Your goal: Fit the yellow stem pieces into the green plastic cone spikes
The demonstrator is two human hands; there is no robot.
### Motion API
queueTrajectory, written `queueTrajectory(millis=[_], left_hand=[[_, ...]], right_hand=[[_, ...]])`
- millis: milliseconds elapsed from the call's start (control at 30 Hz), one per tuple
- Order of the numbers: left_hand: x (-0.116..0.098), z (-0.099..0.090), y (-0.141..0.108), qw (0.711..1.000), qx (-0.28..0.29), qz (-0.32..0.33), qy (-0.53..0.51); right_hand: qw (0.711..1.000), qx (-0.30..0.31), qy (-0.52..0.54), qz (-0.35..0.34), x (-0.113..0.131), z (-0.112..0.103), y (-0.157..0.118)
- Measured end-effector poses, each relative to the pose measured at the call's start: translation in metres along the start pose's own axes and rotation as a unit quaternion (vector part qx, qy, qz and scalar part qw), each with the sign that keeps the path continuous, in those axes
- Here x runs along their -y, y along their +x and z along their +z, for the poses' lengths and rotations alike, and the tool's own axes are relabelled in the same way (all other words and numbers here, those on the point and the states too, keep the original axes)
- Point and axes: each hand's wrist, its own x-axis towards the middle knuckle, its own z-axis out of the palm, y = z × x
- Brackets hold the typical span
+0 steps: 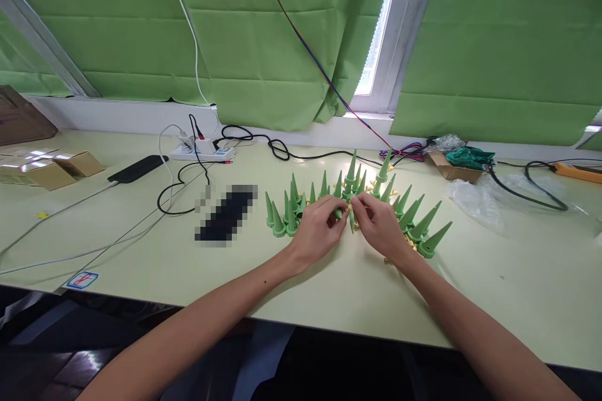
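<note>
My left hand [320, 225] and my right hand [379, 223] meet fingertip to fingertip above the table. Both are closed in a pinch. Between them is a green plastic cone piece [352, 222], its point downward, and a small yellow piece [348, 207] touches the fingertips. The left fingers seem to grip the green piece and the right ones the yellow bit, but the fingers partly hide both. Around my hands stand many green cones with ring-shaped bases, such as the cone [278, 220] at left and the tilted cone [435, 240] at right. Small yellow pieces [412, 244] lie among them.
To the left are a pixelated dark object [226, 214], a black flat device [138, 169], a power strip [202, 150] with cables, and cardboard boxes [47, 168]. At the right lie clear plastic bags [477, 203], an open carton [454, 169] and an orange tool [578, 171].
</note>
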Motion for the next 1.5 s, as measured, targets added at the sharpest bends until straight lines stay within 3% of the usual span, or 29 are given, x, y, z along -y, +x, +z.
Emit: queueTrajectory(millis=[133, 367, 1500], left_hand=[[-0.0016, -0.0006, 0.0004, 1.0, -0.01, -0.013, 0.006], [-0.0002, 0.001, 0.0, 0.999, -0.004, -0.035, -0.003], [0.0057, 0.0041, -0.0038, 0.999, 0.025, 0.032, 0.019]], right_hand=[[0.998, 0.021, 0.051, -0.002, 0.0021, -0.0012, -0.0017], [0.999, 0.008, 0.042, -0.004, 0.0, -0.0002, -0.003], [0.997, -0.006, -0.07, -0.017, -0.0026, 0.0022, 0.0011]])
